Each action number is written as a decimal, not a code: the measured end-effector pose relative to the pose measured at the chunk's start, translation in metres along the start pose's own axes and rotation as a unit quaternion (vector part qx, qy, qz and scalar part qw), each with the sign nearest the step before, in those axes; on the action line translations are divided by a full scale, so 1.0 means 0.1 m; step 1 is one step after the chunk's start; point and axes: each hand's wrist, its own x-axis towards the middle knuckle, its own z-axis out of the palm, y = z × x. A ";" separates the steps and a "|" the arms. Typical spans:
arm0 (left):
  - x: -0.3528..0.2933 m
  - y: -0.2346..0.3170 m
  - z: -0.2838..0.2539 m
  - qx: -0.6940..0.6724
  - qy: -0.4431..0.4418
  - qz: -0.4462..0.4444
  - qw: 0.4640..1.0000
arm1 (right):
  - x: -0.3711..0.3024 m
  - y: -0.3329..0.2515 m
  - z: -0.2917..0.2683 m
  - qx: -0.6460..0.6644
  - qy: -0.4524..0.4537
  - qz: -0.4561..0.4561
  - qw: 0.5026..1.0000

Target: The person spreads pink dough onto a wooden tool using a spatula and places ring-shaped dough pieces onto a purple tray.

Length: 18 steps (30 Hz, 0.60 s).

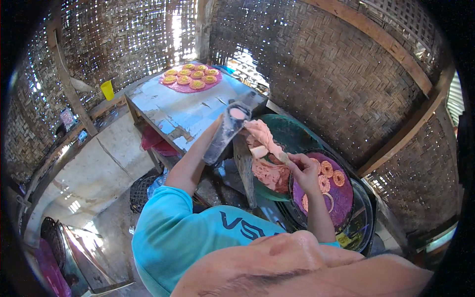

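My right hand (304, 171) is closed around the end of a short pale stick (283, 157), with a big lump of soft pink dough (260, 132) clinging to its far part. The lump reaches a dark wooden press block (220, 141), whose round hole shows pink dough inside. My left forearm (188, 171) runs up behind this block, which hides the left hand and its fingers. Below the lump, a pale cylinder (258, 151) sticks out beside a worn wooden board (244, 171). More pink dough (269, 175) lies in a green basin (284, 128).
Right of the basin, a round purple mat (341, 200) carries several dough rings (339, 178) and a thin pale hoop (329, 203). A blue-white table (153, 106) holds several yellow-topped rings (197, 84). A yellow cup (107, 90) stands on a ledge by the woven wall (316, 64).
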 end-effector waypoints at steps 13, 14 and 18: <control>-0.18 0.10 -0.03 -0.215 -0.113 0.236 0.941 | -0.06 -0.08 0.63 0.440 -0.246 0.154 0.850; -0.11 0.03 0.02 -0.221 -0.149 0.234 0.935 | -0.12 -0.26 0.72 0.519 -0.276 0.169 0.791; 0.13 -0.28 0.38 -0.230 -0.281 0.191 0.912 | -0.28 -0.83 0.83 0.757 -0.331 0.156 0.541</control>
